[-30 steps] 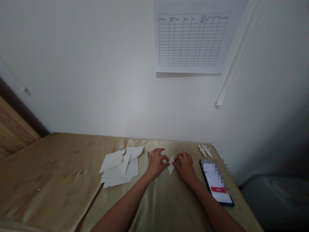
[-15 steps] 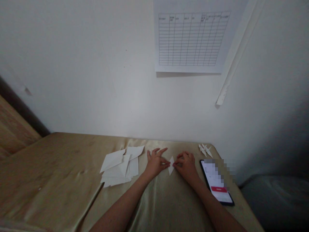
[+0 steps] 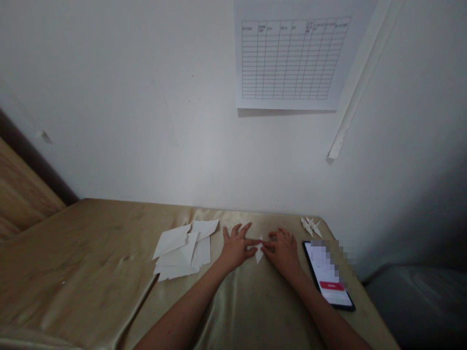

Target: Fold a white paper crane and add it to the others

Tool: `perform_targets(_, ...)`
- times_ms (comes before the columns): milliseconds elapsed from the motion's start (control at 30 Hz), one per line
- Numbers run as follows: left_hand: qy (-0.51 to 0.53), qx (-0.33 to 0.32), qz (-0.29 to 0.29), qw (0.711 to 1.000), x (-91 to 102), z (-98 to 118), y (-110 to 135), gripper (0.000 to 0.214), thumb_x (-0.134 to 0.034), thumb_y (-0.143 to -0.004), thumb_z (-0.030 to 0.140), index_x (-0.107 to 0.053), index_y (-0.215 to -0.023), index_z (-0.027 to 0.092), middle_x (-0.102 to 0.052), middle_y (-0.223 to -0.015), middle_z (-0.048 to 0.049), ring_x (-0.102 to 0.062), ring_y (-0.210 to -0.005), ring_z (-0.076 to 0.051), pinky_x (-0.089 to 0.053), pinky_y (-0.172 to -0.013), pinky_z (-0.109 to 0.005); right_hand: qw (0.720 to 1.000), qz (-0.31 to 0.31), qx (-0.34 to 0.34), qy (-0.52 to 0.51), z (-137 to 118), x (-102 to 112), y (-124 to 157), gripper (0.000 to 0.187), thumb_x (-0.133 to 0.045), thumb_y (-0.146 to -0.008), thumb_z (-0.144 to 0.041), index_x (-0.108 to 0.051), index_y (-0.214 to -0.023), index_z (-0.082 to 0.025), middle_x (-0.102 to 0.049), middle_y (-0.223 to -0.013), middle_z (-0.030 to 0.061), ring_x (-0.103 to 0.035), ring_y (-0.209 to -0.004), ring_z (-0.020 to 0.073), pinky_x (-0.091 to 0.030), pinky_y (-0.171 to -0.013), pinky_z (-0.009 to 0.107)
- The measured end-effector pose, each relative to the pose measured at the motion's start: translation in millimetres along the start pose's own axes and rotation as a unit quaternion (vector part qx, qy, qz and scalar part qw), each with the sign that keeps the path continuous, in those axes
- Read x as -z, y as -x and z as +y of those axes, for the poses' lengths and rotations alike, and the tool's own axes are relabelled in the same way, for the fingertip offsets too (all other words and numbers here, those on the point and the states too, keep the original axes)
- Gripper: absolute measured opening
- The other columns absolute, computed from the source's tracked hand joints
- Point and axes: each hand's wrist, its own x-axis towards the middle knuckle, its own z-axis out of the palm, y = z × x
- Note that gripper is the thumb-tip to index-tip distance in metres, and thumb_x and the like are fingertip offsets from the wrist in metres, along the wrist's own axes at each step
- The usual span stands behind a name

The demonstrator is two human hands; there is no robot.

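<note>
Phone (image 3: 330, 288) screen top pixelated. Grid chart (image 3: 292, 58) cut at 12 o'clock edge, print unreadable. Folded paper (image 3: 259, 252) partly under left hand (image 3: 236, 249), right hand (image 3: 283, 252).

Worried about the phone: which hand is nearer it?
Right. The right hand lies just left of the phone; the left hand is farther, beyond the folded paper.

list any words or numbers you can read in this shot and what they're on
Nothing here can be read for certain.
Wall chart: a header row of small print above blank grid rows, too small to read.
Phone: screen mostly pixelated; its red button carries lettering too blurred to read.
Loose paper sheets and small folded paper: no print visible.
</note>
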Motion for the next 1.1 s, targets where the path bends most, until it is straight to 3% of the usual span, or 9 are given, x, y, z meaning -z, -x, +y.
perform_targets(333,-0.033,-0.022,-0.002,0.999,-7.3,-4,-3,0.055,-0.064,-0.088,0.051,-0.046,-0.14,0.055,-0.027,-0.164,-0.0009,-0.022,-0.149,-0.04,0.002,-0.108,-0.081,0.999,0.003,-0.018,0.041,4,-12,3,0.04,-0.058,-0.091,-0.048,-0.059,-0.131,-0.046,-0.051,-0.141,0.0075,-0.035,-0.136,0.0347,-0.021,-0.11,0.064)
perform_targets(467,-0.037,-0.054,0.006,0.998,-13.2,-8,-4,0.056,-0.061,-0.09,0.046,-0.044,-0.143,0.05,-0.026,-0.164,-0.0026,-0.021,-0.149,-0.039,0.002,-0.11,-0.079,0.999,0.025,-0.013,0.024,7,-18,1,0.035,-0.056,-0.092,-0.045,-0.062,-0.127,-0.04,-0.053,-0.135,0.0079,-0.042,-0.13,0.0316,-0.021,-0.11,0.062)
perform_targets(600,-0.007,-0.044,0.022,0.999,-10.9,-7,-4,0.062,-0.066,-0.086,0.042,-0.045,-0.144,0.042,-0.033,-0.16,-0.0054,-0.026,-0.146,-0.037,-0.002,-0.113,-0.077,0.998,0.058,-0.005,0.011,7,-22,-1,0.029,-0.056,-0.093,-0.037,-0.065,-0.119,-0.029,-0.057,-0.124,0.0103,-0.048,-0.121,0.0293,-0.025,-0.109,0.058)
perform_targets(667,0.015,-0.04,0.031,0.999,-7.6,-7,-4,0.058,-0.07,-0.084,0.04,-0.051,-0.138,0.041,-0.038,-0.157,-0.0044,-0.03,-0.145,-0.035,-0.005,-0.114,-0.076,0.998,0.064,0.011,0.007,6,-21,-1,0.023,-0.056,-0.093,-0.034,-0.067,-0.112,-0.028,-0.059,-0.12,0.0095,-0.05,-0.117,0.0283,-0.026,-0.109,0.056)
perform_targets(767,0.033,-0.044,0.037,0.998,-4.4,-6,-5,0.03,-0.071,-0.084,0.038,-0.067,-0.115,0.038,-0.042,-0.154,-0.0011,-0.032,-0.142,-0.032,-0.006,-0.114,-0.075,0.998,0.061,0.034,0.006,4,-18,-1,0.015,-0.057,-0.092,-0.032,-0.07,-0.1,-0.031,-0.06,-0.118,0.0067,-0.049,-0.118,0.0278,-0.021,-0.112,0.059)
perform_targets(867,0.047,-0.035,0.039,0.998,-5.6,-7,-6,0.012,-0.068,-0.088,0.037,-0.072,-0.099,0.035,-0.045,-0.152,0.0009,-0.035,-0.141,-0.031,-0.007,-0.113,-0.075,0.998,0.048,0.028,0.006,1,-11,1,0.014,-0.058,-0.092,-0.033,-0.071,-0.098,-0.032,-0.061,-0.118,0.0054,-0.047,-0.121,0.0285,-0.018,-0.112,0.061)
perform_targets(1100,0.056,-0.013,0.03,0.998,-10.3,-9,-8,0.012,-0.07,-0.087,0.037,-0.073,-0.098,0.035,-0.043,-0.155,0.0031,-0.034,-0.141,-0.032,-0.008,-0.112,-0.076,1.0,0.001,0.026,0.01,-2,-2,3,0.019,-0.058,-0.091,-0.037,-0.068,-0.107,-0.033,-0.059,-0.124,0.0063,-0.043,-0.127,0.03,-0.016,-0.112,0.064)
